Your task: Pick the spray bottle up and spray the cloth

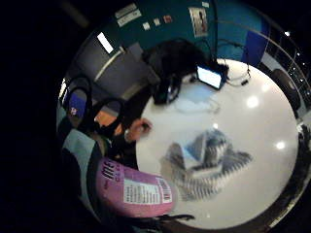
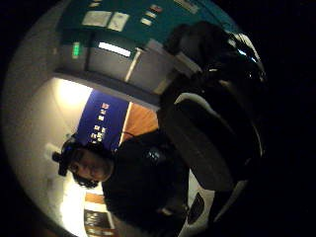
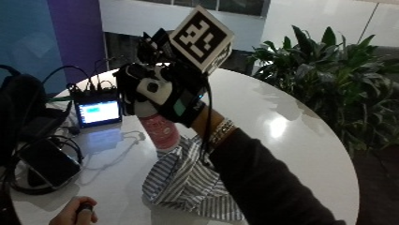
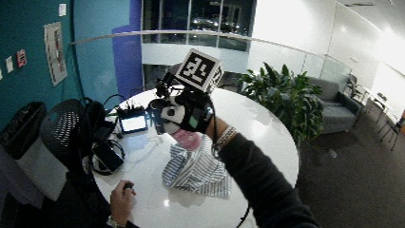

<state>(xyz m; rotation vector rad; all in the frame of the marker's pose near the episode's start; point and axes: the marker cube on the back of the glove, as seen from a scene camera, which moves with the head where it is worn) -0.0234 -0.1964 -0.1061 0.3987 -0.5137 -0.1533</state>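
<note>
A: Left of the table [image 3: 299, 140], we log a small lit screen [image 3: 99, 112] and a phone [image 3: 47, 161]; a bare hand [image 3: 73, 214] rests near the edge.

B: Centre: our gloved right hand [image 3: 159, 96] is raised, fingers curled round the pink spray bottle [image 3: 161, 131], held upright above the table.

A: Directly below and rightward, the striped cloth [image 3: 184, 185] lies crumpled on the white top.

B: We judge the bottle light, rigid plastic, possibly slick; gripping the neck with a finger free for the trigger suits. The cloth is soft and may shift when sprayed.
</note>
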